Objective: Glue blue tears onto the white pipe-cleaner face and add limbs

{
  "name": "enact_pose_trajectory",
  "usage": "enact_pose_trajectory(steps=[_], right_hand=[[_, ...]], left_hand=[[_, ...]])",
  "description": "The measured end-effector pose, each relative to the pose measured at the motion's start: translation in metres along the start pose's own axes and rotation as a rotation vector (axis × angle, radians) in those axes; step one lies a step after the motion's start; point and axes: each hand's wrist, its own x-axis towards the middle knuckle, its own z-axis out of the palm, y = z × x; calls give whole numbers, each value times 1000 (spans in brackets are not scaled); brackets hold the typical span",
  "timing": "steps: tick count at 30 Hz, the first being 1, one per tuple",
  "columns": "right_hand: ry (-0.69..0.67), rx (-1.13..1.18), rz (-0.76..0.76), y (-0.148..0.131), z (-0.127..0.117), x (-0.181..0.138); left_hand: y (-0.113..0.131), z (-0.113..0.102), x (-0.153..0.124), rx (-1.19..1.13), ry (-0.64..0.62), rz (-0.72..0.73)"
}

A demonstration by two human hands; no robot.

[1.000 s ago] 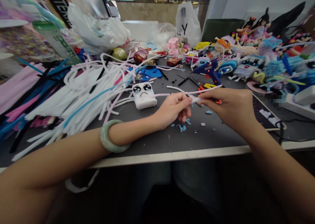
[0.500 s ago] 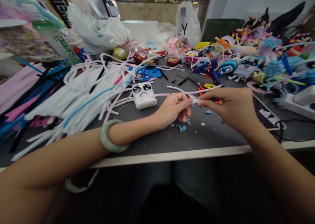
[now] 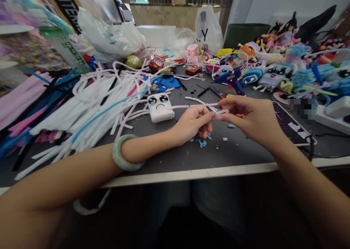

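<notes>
My left hand, with a green bangle on its arm, pinches a short white pipe cleaner between thumb and forefinger. Its free end curves to the right. My right hand is around that end, thumb and forefinger apart. Behind the fingers, a long pale pink pipe cleaner lies across the table. To the left of my left hand sits a white block-shaped figure with big shiny eyes and a downturned mouth.
White pipe cleaners are heaped at left. A blue glue gun stands behind my right hand. Blue scraps lie in front. Finished plush figures crowd the right, near a white power strip.
My right thumb and forefinger have parted from their pinch on the white pipe cleaner, whose end now shows curved between them. My left hand stays nearly in place.
</notes>
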Motion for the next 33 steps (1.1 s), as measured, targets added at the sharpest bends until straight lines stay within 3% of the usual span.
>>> enact_pose_trajectory(steps=[16, 33], right_hand=[[-99, -105, -56, 0, -1, 3], [-144, 16, 74, -6, 1, 3]], left_hand=[[3, 2, -2, 32, 4, -16], [3, 2, 0, -47, -30, -34]])
